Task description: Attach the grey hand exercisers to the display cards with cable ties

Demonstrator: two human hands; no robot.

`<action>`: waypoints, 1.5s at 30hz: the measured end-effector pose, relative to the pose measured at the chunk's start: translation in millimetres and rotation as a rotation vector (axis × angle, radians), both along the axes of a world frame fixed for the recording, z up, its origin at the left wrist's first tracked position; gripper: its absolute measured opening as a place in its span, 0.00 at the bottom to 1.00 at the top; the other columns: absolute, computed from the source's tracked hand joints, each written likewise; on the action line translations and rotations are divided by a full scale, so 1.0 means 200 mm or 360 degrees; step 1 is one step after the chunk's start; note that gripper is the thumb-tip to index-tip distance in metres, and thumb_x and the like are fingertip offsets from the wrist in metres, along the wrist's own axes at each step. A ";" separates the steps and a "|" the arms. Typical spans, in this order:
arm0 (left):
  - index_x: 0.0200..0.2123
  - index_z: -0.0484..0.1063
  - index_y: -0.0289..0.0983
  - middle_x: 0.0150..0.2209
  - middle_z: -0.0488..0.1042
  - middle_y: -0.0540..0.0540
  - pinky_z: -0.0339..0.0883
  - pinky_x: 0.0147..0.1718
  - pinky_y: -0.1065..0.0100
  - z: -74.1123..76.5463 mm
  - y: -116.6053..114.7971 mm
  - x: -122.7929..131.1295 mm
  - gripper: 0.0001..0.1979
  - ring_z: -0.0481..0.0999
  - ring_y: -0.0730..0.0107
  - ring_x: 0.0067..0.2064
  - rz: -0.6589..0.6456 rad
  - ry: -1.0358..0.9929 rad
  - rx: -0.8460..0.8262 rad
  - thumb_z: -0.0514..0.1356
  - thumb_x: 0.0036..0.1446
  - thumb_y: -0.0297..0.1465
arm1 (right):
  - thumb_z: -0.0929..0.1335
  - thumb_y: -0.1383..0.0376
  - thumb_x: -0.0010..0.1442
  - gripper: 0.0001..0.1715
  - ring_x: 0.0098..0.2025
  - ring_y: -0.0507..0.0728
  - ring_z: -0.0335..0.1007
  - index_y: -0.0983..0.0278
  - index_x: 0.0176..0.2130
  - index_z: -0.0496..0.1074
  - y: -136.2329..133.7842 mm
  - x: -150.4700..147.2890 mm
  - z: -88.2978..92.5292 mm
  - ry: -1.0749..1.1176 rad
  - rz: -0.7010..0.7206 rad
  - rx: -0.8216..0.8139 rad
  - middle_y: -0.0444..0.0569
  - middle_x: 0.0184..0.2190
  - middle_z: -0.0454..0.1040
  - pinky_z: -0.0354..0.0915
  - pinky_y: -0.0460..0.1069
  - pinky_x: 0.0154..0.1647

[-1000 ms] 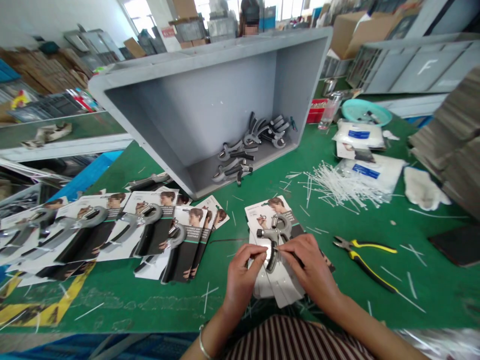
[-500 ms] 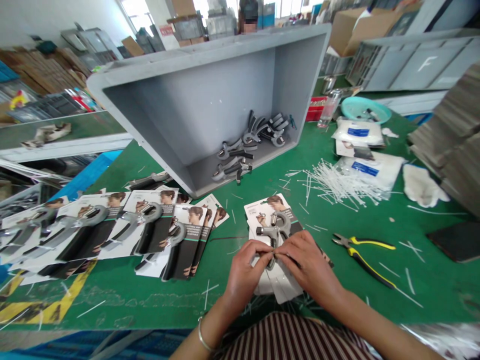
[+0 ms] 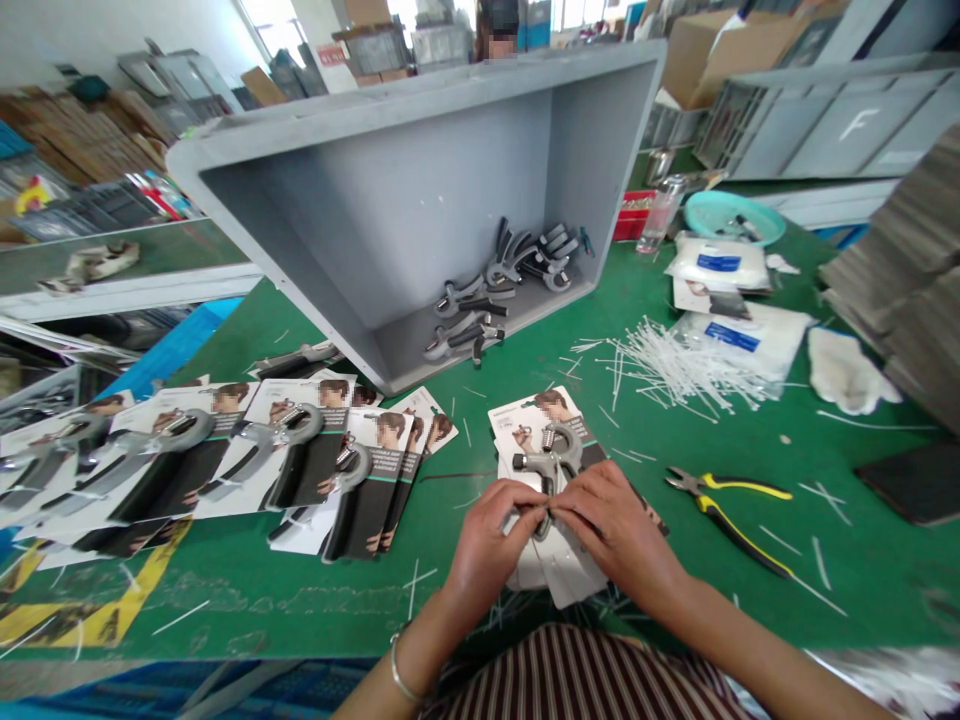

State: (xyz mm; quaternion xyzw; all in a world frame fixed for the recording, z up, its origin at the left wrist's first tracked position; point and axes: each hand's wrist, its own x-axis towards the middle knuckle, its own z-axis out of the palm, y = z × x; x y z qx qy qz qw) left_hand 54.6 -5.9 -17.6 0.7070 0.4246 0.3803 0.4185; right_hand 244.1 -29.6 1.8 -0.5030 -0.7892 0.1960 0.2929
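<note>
A grey hand gripper (image 3: 551, 455) lies on a printed backing card (image 3: 531, 415), on top of a small stack of cards near the table's front edge. My left hand (image 3: 491, 540) and my right hand (image 3: 611, 525) meet over its lower handle. Both are closed in a pinch at the same spot, fingertips nearly touching. What they pinch is too small to make out. Both hands rest on the card stack.
A tipped grey bin (image 3: 420, 190) at the back holds several loose hand grippers (image 3: 495, 285). Finished carded grippers (image 3: 247, 455) lie in a row on the left. White cable ties (image 3: 675, 365), yellow-handled pliers (image 3: 731, 510), a white glove (image 3: 847, 370) and a teal bowl (image 3: 731, 215) are on the right.
My hands have closed in from either side and now pinch together over the gripper's handle. The view has shifted slightly. Nothing else on the table has moved.
</note>
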 end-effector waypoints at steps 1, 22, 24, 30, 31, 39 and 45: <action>0.38 0.75 0.38 0.37 0.77 0.48 0.66 0.45 0.69 0.00 0.00 0.00 0.04 0.75 0.69 0.42 -0.0005 0.0008 0.0002 0.61 0.60 0.25 | 0.64 0.65 0.68 0.10 0.40 0.59 0.62 0.62 0.41 0.74 0.00 0.00 0.00 0.0003 0.0001 -0.0001 0.49 0.35 0.73 0.58 0.55 0.45; 0.39 0.76 0.38 0.37 0.78 0.48 0.66 0.44 0.70 0.00 -0.01 -0.01 0.05 0.76 0.69 0.42 0.0004 0.0019 -0.0032 0.61 0.61 0.26 | 0.64 0.66 0.68 0.09 0.39 0.59 0.63 0.64 0.41 0.75 -0.01 -0.02 -0.01 -0.0005 -0.0017 0.0072 0.50 0.35 0.74 0.59 0.56 0.45; 0.39 0.76 0.38 0.37 0.78 0.48 0.66 0.44 0.70 0.00 -0.01 -0.01 0.04 0.76 0.69 0.42 0.0019 -0.0002 -0.0059 0.61 0.61 0.27 | 0.64 0.67 0.68 0.09 0.39 0.59 0.63 0.63 0.41 0.74 -0.01 -0.02 -0.01 0.0002 -0.0017 0.0070 0.50 0.35 0.74 0.59 0.56 0.45; 0.38 0.77 0.38 0.37 0.78 0.48 0.67 0.44 0.69 0.00 -0.01 -0.01 0.04 0.76 0.68 0.41 0.0042 -0.0036 -0.0126 0.61 0.60 0.27 | 0.64 0.66 0.68 0.08 0.40 0.59 0.63 0.63 0.41 0.74 -0.01 -0.02 -0.02 0.0001 -0.0031 0.0034 0.49 0.35 0.74 0.58 0.56 0.45; 0.38 0.77 0.38 0.37 0.78 0.48 0.67 0.44 0.69 0.00 -0.01 -0.01 0.04 0.76 0.68 0.41 0.0046 -0.0042 -0.0134 0.61 0.60 0.27 | 0.64 0.66 0.68 0.08 0.40 0.59 0.63 0.63 0.42 0.74 -0.01 -0.02 -0.02 0.0003 -0.0034 0.0031 0.49 0.36 0.74 0.58 0.56 0.45; 0.39 0.76 0.39 0.37 0.78 0.47 0.67 0.44 0.67 0.01 -0.01 -0.01 0.05 0.76 0.66 0.42 0.0020 -0.0009 -0.0126 0.61 0.61 0.28 | 0.64 0.66 0.68 0.08 0.39 0.59 0.64 0.62 0.41 0.74 -0.01 -0.02 -0.01 -0.0005 -0.0035 0.0058 0.49 0.35 0.74 0.59 0.56 0.45; 0.38 0.76 0.38 0.38 0.78 0.46 0.67 0.44 0.67 -0.01 0.00 -0.01 0.05 0.76 0.66 0.41 0.0078 -0.0016 -0.0139 0.60 0.61 0.29 | 0.62 0.66 0.69 0.12 0.39 0.59 0.63 0.63 0.38 0.74 0.03 -0.06 -0.01 -0.0043 -0.0006 0.0036 0.51 0.34 0.73 0.61 0.55 0.44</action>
